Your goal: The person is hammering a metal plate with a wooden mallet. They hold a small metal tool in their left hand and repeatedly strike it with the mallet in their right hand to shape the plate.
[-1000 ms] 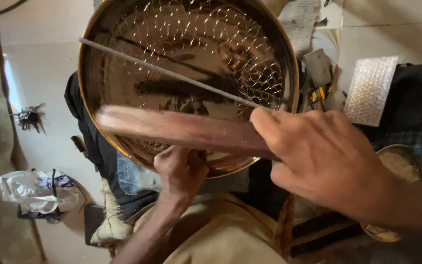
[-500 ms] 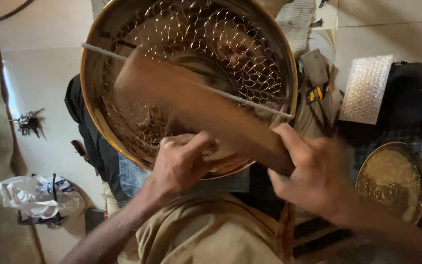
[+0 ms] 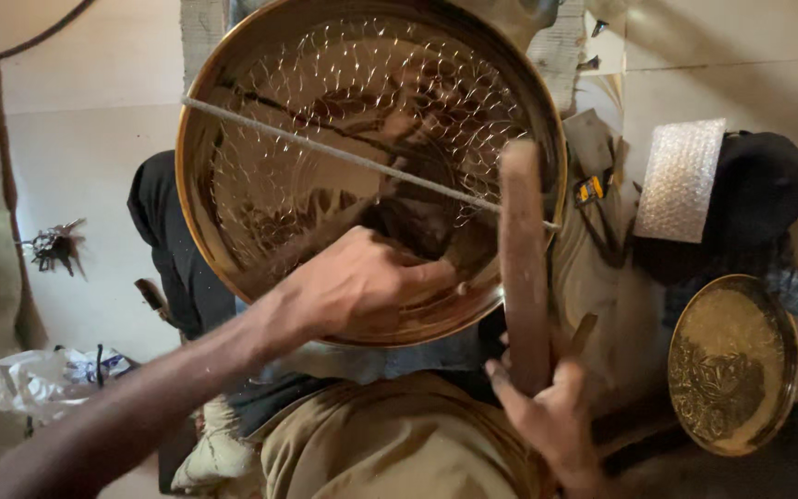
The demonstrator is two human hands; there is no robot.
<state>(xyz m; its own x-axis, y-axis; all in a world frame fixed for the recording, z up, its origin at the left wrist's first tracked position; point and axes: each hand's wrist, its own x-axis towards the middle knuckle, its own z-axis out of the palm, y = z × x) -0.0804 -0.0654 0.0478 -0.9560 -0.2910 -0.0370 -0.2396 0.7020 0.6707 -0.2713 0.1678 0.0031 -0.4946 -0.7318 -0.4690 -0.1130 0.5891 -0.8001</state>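
Right hand (image 3: 551, 420) clamped on the wooden stick (image 3: 523, 263); left hand (image 3: 362, 282) spread flat, steadying the brass tray (image 3: 233, 231). Keep strokes light.

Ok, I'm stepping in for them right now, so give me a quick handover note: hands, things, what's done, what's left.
Left hand: rests on the near rim of the large brass tray, steadying it.
Right hand: grips the wooden stick, upright over the tray's right edge.
Thin rod lies across the tray.
Small brass plate sits to the right.
Done: tray carries a hammered pattern.
Left: cannot tell.
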